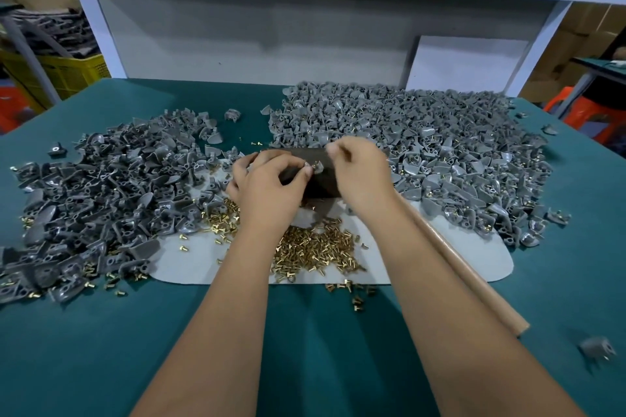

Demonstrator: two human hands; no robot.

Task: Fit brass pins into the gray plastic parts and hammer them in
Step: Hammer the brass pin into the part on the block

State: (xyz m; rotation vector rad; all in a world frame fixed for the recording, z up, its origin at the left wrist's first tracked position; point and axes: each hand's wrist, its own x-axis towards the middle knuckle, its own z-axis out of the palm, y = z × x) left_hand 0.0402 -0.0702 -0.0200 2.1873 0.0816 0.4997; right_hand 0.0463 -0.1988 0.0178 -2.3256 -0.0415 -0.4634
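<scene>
My left hand (267, 183) pinches a small gray plastic part (316, 168) between thumb and fingers, above a dark block (318, 184). My right hand (359, 169) is right beside it, fingertips curled and pinching something small, apparently a brass pin, at the part. A heap of loose brass pins (315, 247) lies on a pale mat (423, 261) under my forearms. Large piles of gray plastic parts lie to the left (101, 193) and to the right (423, 139).
A wooden hammer handle (467, 278) lies diagonally under my right forearm on the green tabletop (305, 342). One gray part (596, 349) lies alone at the near right. A white shelf frame (237, 30) stands behind; a yellow crate (67, 71) sits far left.
</scene>
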